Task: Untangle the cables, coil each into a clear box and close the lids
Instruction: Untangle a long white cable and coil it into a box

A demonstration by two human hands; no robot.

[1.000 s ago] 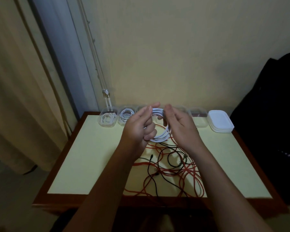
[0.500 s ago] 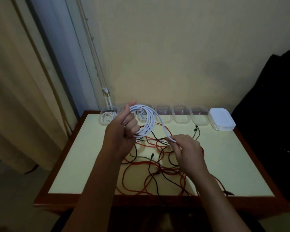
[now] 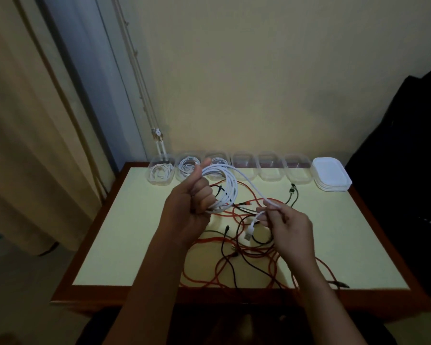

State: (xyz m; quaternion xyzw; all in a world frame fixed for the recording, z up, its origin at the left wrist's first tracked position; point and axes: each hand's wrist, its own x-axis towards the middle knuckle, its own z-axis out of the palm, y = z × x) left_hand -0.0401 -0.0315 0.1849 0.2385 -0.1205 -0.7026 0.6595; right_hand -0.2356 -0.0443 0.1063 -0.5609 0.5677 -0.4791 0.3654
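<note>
My left hand grips a coil of white cable held up above the table. Its loose end runs down to my right hand, which pinches it near the USB plug. Under both hands a tangle of red cables and black cables lies on the yellow tabletop. A row of clear boxes stands along the far edge: the three left boxes hold coiled white cables, the three to the right look empty.
A stack of white lids sits at the far right of the box row. A dark garment or bag stands to the table's right, a curtain to its left. The wall is right behind the boxes.
My hands have drawn apart: the left carried the white coil to the left and up, and the right slid down along the loose end to near the plug.
</note>
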